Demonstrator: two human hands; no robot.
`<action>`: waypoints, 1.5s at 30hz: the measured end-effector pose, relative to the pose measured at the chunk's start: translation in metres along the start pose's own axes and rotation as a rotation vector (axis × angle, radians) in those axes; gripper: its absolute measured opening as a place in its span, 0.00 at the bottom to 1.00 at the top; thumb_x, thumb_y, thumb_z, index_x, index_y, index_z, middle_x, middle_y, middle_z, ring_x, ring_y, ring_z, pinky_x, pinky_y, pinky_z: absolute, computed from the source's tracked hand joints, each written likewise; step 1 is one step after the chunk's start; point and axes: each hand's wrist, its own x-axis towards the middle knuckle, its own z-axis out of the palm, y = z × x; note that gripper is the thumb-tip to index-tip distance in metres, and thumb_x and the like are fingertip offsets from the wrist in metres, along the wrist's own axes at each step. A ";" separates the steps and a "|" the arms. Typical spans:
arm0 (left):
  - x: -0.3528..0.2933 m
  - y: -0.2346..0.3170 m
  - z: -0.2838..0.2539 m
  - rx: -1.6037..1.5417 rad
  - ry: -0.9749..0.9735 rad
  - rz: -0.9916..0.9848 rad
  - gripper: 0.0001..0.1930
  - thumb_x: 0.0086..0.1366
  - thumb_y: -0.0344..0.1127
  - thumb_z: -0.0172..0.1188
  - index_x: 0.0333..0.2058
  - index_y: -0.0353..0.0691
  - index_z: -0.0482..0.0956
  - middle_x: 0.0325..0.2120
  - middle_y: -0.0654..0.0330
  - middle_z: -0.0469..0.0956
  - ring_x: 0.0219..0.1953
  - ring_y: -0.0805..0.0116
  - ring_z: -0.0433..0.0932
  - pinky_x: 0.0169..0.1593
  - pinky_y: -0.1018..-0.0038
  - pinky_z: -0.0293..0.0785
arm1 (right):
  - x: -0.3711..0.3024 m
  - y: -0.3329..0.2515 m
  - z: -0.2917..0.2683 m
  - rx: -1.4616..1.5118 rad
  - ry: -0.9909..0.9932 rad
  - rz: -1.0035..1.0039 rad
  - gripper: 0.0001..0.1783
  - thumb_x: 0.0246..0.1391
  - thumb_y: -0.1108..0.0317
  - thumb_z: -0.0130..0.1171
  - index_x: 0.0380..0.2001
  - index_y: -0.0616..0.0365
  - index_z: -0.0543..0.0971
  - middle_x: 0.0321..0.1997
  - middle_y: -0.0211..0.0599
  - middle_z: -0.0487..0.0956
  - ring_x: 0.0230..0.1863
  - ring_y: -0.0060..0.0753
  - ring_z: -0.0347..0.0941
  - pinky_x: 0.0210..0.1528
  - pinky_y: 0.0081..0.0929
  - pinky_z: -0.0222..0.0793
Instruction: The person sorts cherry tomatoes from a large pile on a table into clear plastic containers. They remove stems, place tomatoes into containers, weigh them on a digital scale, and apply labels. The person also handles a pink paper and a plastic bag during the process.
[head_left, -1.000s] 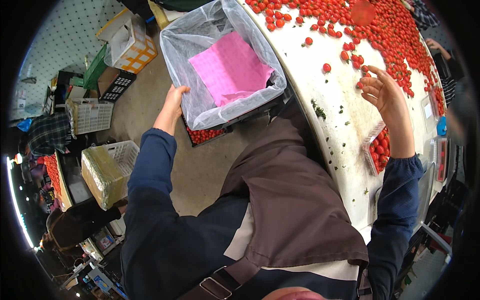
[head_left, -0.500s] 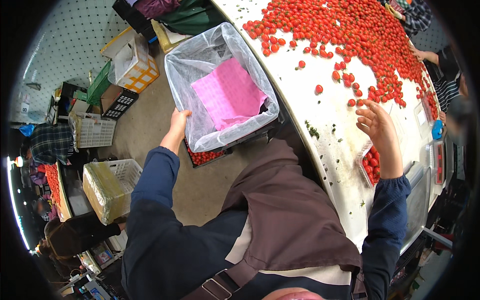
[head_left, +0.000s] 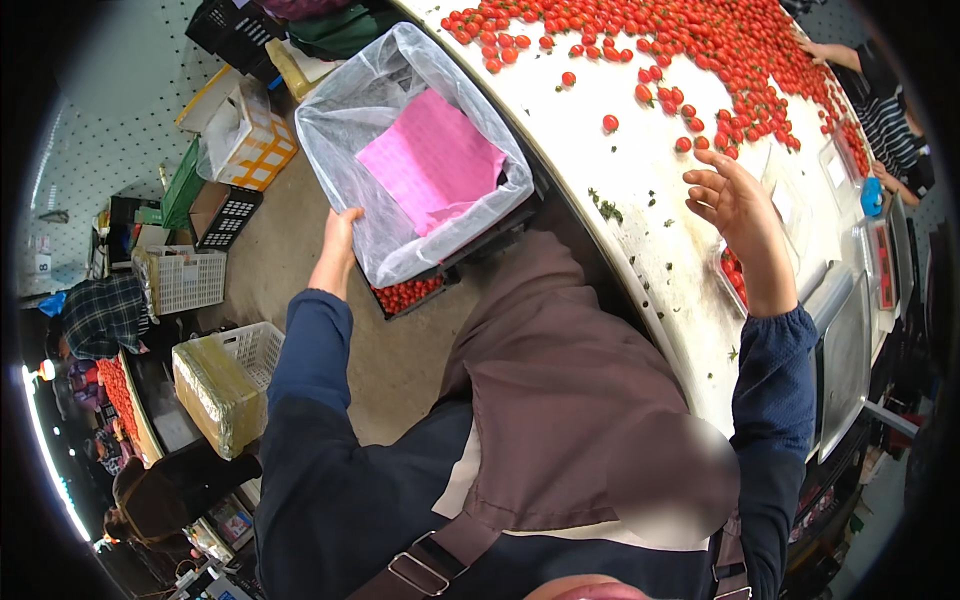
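Observation:
My left hand (head_left: pixel 339 232) rests on the near rim of a crate lined with a clear plastic bag (head_left: pixel 352 135); a pink sheet (head_left: pixel 431 160) lies inside it. Under that crate a dark crate of small red tomatoes (head_left: pixel 405 294) shows. My right hand (head_left: pixel 733 201) hovers open over the white table (head_left: pixel 600 150), fingers spread, holding nothing. Just beyond its fingers lie loose cherry tomatoes (head_left: pixel 680 50), with a large spread of them further up the table. A clear tub of tomatoes (head_left: pixel 732 275) sits beside my right wrist.
White baskets (head_left: pixel 190 280) and a wrapped one (head_left: pixel 220 385) stand on the floor at left, with cardboard boxes (head_left: pixel 245 135) behind. Another person's striped sleeve (head_left: pixel 893 130) reaches in at the far right near empty clear tubs (head_left: pixel 840 170) and a scale (head_left: pixel 880 265). A person in plaid (head_left: pixel 100 315) is at left.
My right hand has drawn back from the tomato spread toward me. The left hand stays on the lined crate's rim as the view shifts.

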 end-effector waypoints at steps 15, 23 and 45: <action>-0.012 0.009 0.018 0.066 -0.020 0.007 0.32 0.61 0.30 0.56 0.63 0.30 0.59 0.55 0.46 0.72 0.54 0.51 0.73 0.56 0.57 0.71 | -0.041 0.027 -0.008 0.062 0.095 0.008 0.20 0.64 0.56 0.52 0.51 0.58 0.74 0.41 0.39 0.81 0.38 0.26 0.77 0.48 0.31 0.74; 0.004 -0.002 -0.029 -0.064 -0.065 -0.090 0.41 0.65 0.62 0.55 0.66 0.38 0.59 0.62 0.52 0.67 0.60 0.55 0.69 0.57 0.58 0.71 | -0.102 0.003 -0.068 0.088 0.303 -0.268 0.18 0.66 0.61 0.50 0.51 0.62 0.73 0.39 0.44 0.81 0.36 0.31 0.79 0.42 0.28 0.77; -0.106 0.078 0.357 1.034 -0.425 1.175 0.28 0.60 0.40 0.66 0.56 0.35 0.70 0.49 0.43 0.70 0.51 0.47 0.70 0.55 0.60 0.69 | -0.147 0.132 -0.095 -1.413 0.862 -0.641 0.14 0.43 0.68 0.69 0.36 0.47 0.78 0.35 0.28 0.73 0.42 0.36 0.71 0.51 0.38 0.59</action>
